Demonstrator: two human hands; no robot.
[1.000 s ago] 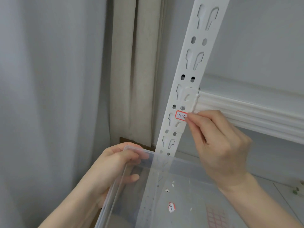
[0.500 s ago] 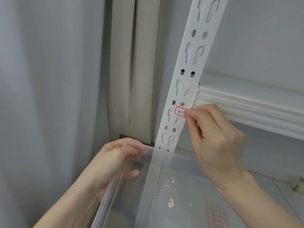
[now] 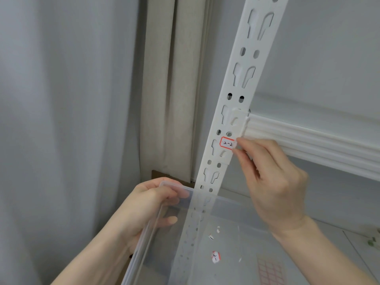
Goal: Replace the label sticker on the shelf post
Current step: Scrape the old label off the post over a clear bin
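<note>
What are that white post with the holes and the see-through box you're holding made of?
The shelf post looks like painted or powder-coated metal, though plastic is possible: thin, flat, matte white, with cleanly punched slots. The box, held at its rim by the left hand, looks like clear plastic: translucent, slightly frosted, with the post visible through it. The label sticker seems to be paper with a red border and handwriting.

label sticker (image 3: pixel 227 143) reads "2-2", shelf post (image 3: pixel 236 95)

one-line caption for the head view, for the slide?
Right hand touches the red-bordered label sticker on the white shelf post; left hand grips a clear plastic box.
</note>
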